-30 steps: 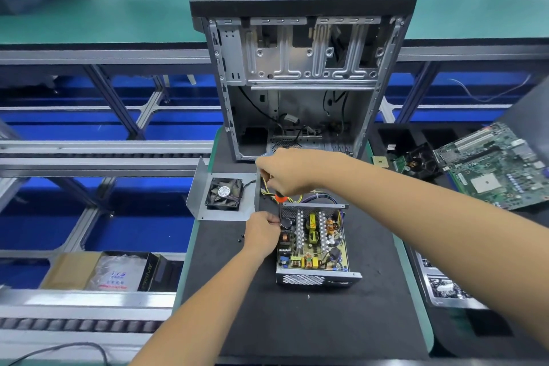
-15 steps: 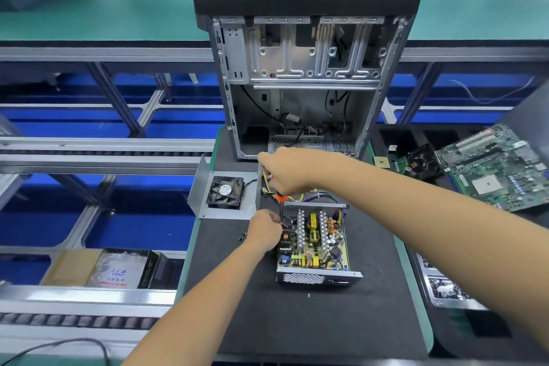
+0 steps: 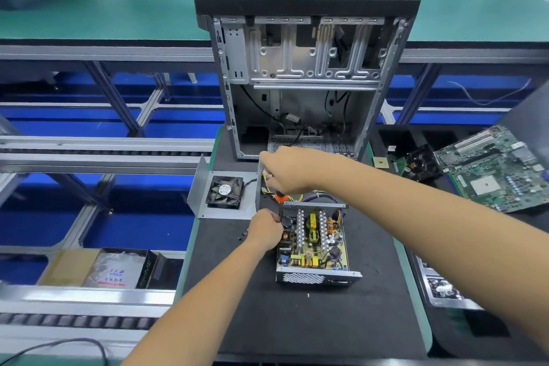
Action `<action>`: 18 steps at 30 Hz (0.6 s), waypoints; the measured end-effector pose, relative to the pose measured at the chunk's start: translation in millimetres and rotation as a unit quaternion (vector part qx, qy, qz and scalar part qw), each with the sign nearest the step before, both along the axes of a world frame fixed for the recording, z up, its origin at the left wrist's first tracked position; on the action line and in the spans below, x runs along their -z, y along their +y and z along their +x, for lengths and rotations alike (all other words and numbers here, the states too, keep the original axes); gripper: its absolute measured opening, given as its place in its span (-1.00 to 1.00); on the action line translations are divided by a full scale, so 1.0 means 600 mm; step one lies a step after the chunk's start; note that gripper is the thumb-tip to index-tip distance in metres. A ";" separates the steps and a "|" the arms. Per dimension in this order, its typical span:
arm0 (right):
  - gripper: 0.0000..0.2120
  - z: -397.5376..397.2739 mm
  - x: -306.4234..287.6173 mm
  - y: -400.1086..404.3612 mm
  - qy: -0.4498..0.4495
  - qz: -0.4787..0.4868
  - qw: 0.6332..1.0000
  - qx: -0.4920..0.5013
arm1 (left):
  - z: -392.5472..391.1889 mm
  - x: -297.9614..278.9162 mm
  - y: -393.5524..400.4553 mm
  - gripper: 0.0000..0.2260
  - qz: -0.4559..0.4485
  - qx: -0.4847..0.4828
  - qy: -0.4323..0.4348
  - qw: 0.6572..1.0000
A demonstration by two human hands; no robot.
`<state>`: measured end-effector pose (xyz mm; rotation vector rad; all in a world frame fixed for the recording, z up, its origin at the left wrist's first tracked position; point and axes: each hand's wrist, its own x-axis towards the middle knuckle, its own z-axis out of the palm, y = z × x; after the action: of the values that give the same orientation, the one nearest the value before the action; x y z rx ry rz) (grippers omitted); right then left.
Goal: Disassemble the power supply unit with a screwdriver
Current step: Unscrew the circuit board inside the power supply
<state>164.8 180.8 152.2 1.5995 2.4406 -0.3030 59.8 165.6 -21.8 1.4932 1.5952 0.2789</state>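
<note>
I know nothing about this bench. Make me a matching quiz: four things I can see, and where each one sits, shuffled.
Things:
1. power supply unit
2. fan
3. motherboard
4. computer case

Places:
A. mounted in the detached grey metal cover, left of the hands
B. far right of the bench
C. standing upright behind the hands
D. lid off, on the black mat, under the hands

Pairs: 1-D, 2-A, 3-B, 4-C
</note>
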 end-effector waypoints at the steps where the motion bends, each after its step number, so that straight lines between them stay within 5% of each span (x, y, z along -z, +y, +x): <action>1: -0.86 0.000 -0.002 0.001 0.019 -0.017 1.000 -0.004 | 0.000 -0.001 0.000 -0.86 0.001 0.002 0.000 1.000; 7: -0.85 0.003 -0.009 0.001 0.072 -0.085 0.994 0.015 | 0.000 -0.003 0.000 -0.88 0.001 0.007 0.006 1.000; 11: -0.57 0.001 -0.007 -0.002 -0.048 0.009 0.999 0.012 | 0.000 -0.006 0.002 -0.87 -0.008 0.005 0.009 1.000; 16: -0.91 0.001 -0.006 -0.002 0.004 -0.001 1.000 0.003 | 0.002 -0.010 0.000 -0.88 -0.007 0.009 0.011 1.000; 18: -0.81 0.002 -0.013 -0.001 0.043 -0.026 0.999 -0.003 | 0.001 -0.011 0.000 -0.88 0.000 0.013 0.019 1.000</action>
<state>166.0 179.9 160.0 1.5886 2.4788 -0.4384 60.4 165.7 -15.1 1.5268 1.6036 0.2368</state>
